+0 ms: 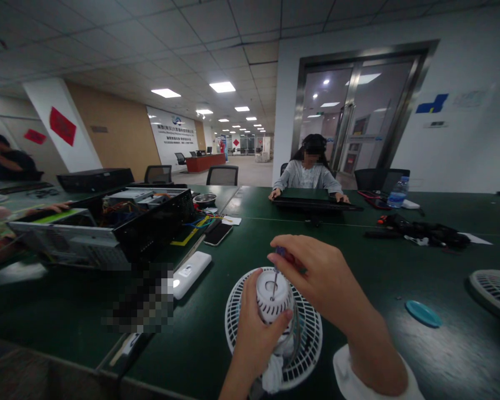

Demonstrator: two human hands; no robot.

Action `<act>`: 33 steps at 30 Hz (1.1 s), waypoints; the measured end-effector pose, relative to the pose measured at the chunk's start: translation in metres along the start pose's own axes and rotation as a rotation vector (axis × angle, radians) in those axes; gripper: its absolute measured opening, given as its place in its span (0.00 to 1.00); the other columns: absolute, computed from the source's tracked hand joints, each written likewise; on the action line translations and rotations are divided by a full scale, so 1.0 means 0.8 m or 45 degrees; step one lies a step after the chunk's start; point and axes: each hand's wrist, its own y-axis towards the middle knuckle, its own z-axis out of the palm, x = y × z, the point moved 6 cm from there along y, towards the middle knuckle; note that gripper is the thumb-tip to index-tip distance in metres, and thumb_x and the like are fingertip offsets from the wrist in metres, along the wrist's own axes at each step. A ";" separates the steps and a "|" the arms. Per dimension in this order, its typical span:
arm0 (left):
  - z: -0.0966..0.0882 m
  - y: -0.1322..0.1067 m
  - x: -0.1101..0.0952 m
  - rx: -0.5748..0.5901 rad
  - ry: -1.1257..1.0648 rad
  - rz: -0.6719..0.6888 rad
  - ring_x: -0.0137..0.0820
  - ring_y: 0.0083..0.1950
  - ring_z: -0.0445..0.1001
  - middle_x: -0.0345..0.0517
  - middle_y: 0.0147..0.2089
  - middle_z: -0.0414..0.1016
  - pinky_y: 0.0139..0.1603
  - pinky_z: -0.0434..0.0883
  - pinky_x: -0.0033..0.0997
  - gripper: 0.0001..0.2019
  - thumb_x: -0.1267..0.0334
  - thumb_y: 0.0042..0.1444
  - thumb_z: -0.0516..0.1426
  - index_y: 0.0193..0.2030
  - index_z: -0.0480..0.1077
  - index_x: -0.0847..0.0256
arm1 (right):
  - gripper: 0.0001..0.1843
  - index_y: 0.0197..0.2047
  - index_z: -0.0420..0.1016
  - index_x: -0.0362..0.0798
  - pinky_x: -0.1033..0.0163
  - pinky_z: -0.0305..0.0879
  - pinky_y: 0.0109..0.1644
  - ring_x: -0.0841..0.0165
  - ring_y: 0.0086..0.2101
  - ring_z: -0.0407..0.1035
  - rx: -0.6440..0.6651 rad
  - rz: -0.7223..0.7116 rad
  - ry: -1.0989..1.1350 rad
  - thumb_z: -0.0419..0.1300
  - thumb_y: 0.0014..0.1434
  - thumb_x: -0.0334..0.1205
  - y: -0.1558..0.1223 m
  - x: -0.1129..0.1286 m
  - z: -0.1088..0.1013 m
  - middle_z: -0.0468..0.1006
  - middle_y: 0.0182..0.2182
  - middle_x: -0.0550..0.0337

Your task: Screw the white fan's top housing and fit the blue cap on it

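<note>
A white electric fan lies face down in front of me, its round grille [314, 347] flat on the table and its motor housing [270, 286] pointing up. My left hand [256, 328] is wrapped round the slotted side of the housing, thumb on the near right side. Above it, my right hand [316, 272] grips the handle of a screwdriver [275, 275]. The shaft points down, and its tip meets the top of the housing near a small hole. Whether a screw sits under the tip is too small to tell.
Right of the fan lie a blue disc [423, 314] and another white grille [495, 289]. To the left are a white power bank [191, 275], a phone [218, 234] and an open computer case [120, 222]. Across the table a person [310, 172] holds a dark panel [316, 204].
</note>
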 end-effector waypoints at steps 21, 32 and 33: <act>-0.001 0.000 -0.002 0.027 0.031 0.027 0.43 0.62 0.56 0.52 0.60 0.58 0.62 0.51 0.48 0.32 0.63 0.46 0.60 0.58 0.53 0.58 | 0.14 0.48 0.68 0.44 0.61 0.66 0.43 0.67 0.40 0.69 0.003 -0.105 0.106 0.50 0.59 0.31 -0.005 0.009 -0.007 0.76 0.40 0.54; -0.003 0.000 -0.003 0.022 0.043 -0.004 0.45 0.61 0.58 0.53 0.60 0.59 0.61 0.53 0.49 0.32 0.64 0.45 0.60 0.58 0.54 0.58 | 0.15 0.49 0.69 0.43 0.58 0.66 0.41 0.64 0.38 0.68 -0.008 -0.012 -0.045 0.51 0.60 0.36 0.000 -0.001 0.003 0.75 0.37 0.52; -0.003 0.000 -0.003 0.032 0.049 -0.010 0.45 0.61 0.57 0.53 0.60 0.58 0.61 0.53 0.49 0.33 0.64 0.45 0.60 0.58 0.54 0.58 | 0.16 0.51 0.67 0.43 0.59 0.66 0.42 0.65 0.39 0.68 0.006 -0.024 -0.012 0.50 0.60 0.34 -0.001 -0.001 0.002 0.75 0.39 0.52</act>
